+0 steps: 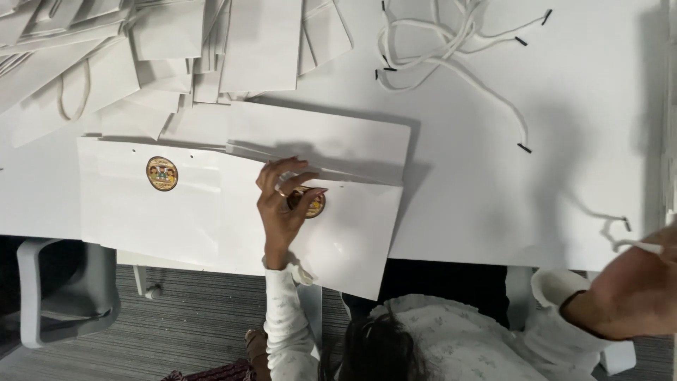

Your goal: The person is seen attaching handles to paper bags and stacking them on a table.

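Note:
My left hand (282, 201) lies on a flat white paper bag (352, 233) at the table's near edge. Its fingers are spread over a round brown sticker (315, 204) on that bag. A second flat white bag (141, 219) lies to the left, partly under the first, and carries a matching round sticker (162, 173). My right hand (631, 293) is at the lower right, close to the camera, closed on the end of a white cord (638, 246) with a black tip.
A loose heap of white paper bags (141, 49) covers the far left of the white table (493, 197). Several white cords with black tips (451, 49) lie at the far middle. A grey chair (63, 296) stands on the carpet below left.

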